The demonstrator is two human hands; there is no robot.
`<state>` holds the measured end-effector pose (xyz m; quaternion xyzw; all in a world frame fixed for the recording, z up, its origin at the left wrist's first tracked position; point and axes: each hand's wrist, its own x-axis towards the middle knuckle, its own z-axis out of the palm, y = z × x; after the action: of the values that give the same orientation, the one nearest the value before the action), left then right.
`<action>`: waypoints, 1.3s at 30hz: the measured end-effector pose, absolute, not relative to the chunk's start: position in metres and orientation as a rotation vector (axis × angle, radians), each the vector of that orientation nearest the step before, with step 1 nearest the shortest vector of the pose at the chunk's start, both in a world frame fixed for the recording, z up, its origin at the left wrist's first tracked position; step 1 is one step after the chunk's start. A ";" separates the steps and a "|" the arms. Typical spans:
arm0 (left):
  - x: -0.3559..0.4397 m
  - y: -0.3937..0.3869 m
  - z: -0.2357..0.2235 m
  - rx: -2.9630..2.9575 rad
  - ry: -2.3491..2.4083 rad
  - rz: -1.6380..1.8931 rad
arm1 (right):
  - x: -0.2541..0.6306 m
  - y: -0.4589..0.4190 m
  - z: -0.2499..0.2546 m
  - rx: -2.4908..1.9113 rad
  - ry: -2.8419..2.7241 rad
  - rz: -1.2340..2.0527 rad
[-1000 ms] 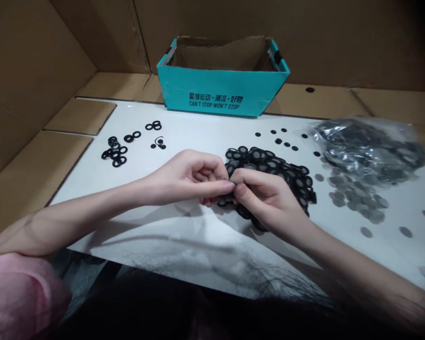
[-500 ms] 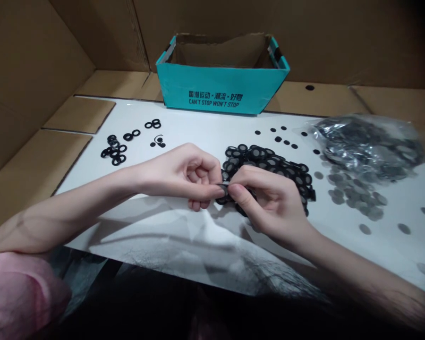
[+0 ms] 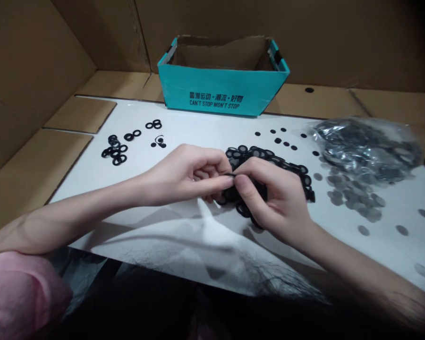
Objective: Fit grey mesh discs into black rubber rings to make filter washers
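In the head view, my left hand (image 3: 194, 174) and my right hand (image 3: 278, 196) meet fingertip to fingertip above the white sheet. Between thumbs and forefingers they pinch a small black ring (image 3: 230, 175), seen edge-on and mostly covered by the fingers. Whether a disc sits in it I cannot tell. Just beyond and partly beneath my right hand spreads a heap of black rings with grey centres (image 3: 293, 168). Off to the left lie several open black rings (image 3: 119, 153), with a few small black discs (image 3: 160, 140) near them.
A turquoise box (image 3: 219, 87) stands at the back. On the right, a clear plastic bag (image 3: 368, 148) of dark pieces lies beside scattered grey discs (image 3: 357, 198). Small black dots (image 3: 278, 140) dot the white sheet (image 3: 205, 127). Cardboard walls (image 3: 340, 42) enclose the workspace.
Both hands have shifted slightly up and to the right, still pinching together. The fingers have closed further around the ring. The piles appear the same.
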<state>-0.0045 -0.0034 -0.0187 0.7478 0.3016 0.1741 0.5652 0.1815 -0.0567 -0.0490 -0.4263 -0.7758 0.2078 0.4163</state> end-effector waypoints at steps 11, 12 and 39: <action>-0.013 0.007 -0.016 1.792 0.706 0.202 | 0.179 -0.058 -0.053 -0.967 -2.031 0.554; -0.013 0.007 -0.016 1.823 0.707 0.219 | 0.181 -0.055 -0.051 -0.944 -2.084 0.563; -0.009 -0.001 -0.016 1.955 0.617 0.383 | 0.185 -0.050 -0.053 -0.900 -2.098 0.436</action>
<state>-0.0088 -0.0013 -0.0162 0.8099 0.2557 0.1585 0.5036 0.1854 -0.0496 -0.0531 -0.3554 -0.8284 0.1721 0.3973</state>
